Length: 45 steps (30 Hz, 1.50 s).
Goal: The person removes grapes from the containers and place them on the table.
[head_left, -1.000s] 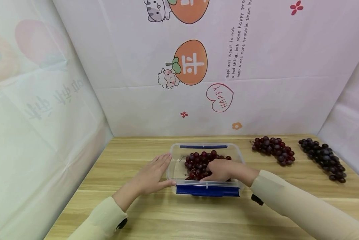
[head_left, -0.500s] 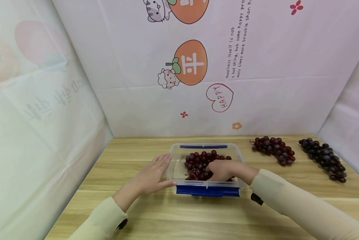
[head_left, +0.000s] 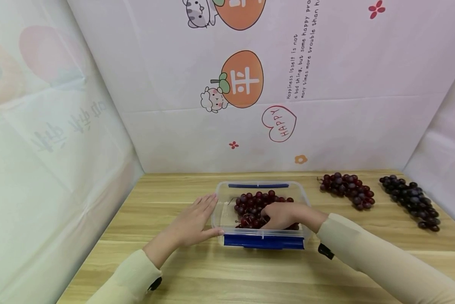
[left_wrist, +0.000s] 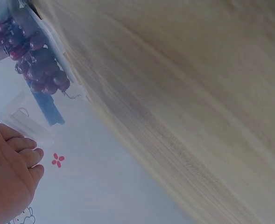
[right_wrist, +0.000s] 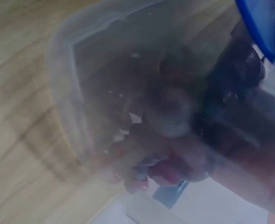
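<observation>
Head view: white printed sheeting (head_left: 174, 93) rises to the left of the left hand (head_left: 189, 223) and beyond it. This hand holds nothing; its fingers are extended, the tips touching the left side of a clear container (head_left: 246, 232), the thumb at the near left corner. Its pale left sleeve (head_left: 130, 272) lies on the near side, with a black band at the cuff. Right of the left hand, inside the container, lie red-purple grapes (head_left: 250, 202), a thin stem poking out leftward. A blue latch (head_left: 263, 242) is on the container's near side, just nearer than the right hand (head_left: 281, 214). That hand reaches down among the grapes; its fingertips are hidden and the right wrist view is blurred, so I cannot tell whether it grips any. Right of it runs the right sleeve (head_left: 375, 249). Beyond and to the right of the right hand, a reddish bunch (head_left: 347, 188) rests on the wooden surface (head_left: 227, 274); farther right, apart, lies a blackish bunch (head_left: 410, 202).
</observation>
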Each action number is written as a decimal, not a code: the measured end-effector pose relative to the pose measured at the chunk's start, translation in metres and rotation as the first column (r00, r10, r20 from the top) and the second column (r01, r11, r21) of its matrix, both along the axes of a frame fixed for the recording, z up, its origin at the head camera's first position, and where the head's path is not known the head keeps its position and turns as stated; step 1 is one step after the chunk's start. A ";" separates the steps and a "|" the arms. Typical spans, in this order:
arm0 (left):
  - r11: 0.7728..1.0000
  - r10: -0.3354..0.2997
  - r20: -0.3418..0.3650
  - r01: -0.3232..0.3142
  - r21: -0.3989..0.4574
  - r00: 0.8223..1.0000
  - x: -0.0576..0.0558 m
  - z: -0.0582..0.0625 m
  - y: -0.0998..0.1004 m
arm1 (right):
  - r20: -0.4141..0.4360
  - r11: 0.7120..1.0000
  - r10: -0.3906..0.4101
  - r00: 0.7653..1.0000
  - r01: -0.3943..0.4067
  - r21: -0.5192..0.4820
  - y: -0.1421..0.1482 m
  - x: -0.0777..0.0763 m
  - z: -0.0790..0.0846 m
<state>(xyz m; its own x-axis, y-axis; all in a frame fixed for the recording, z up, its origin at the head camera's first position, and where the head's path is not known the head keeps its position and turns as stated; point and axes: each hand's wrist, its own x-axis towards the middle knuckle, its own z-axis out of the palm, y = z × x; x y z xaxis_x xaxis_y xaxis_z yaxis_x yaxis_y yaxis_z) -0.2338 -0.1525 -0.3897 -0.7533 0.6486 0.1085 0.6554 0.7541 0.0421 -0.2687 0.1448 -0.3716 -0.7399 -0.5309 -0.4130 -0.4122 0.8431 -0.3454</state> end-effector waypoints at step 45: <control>1.000 -0.003 -0.012 0.003 0.001 1.000 0.001 0.002 0.001 | -0.242 0.984 0.062 0.968 -0.100 -0.144 0.011 0.007 0.006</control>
<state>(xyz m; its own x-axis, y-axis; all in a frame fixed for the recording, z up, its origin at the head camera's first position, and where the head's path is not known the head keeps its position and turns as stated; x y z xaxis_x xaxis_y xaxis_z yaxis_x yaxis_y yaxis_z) -0.2325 -0.1519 -0.3878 -0.7503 0.6505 0.1180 0.6578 0.7524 0.0346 -0.2616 0.1562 -0.3654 -0.7582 -0.6366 -0.1408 -0.5621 0.7477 -0.3536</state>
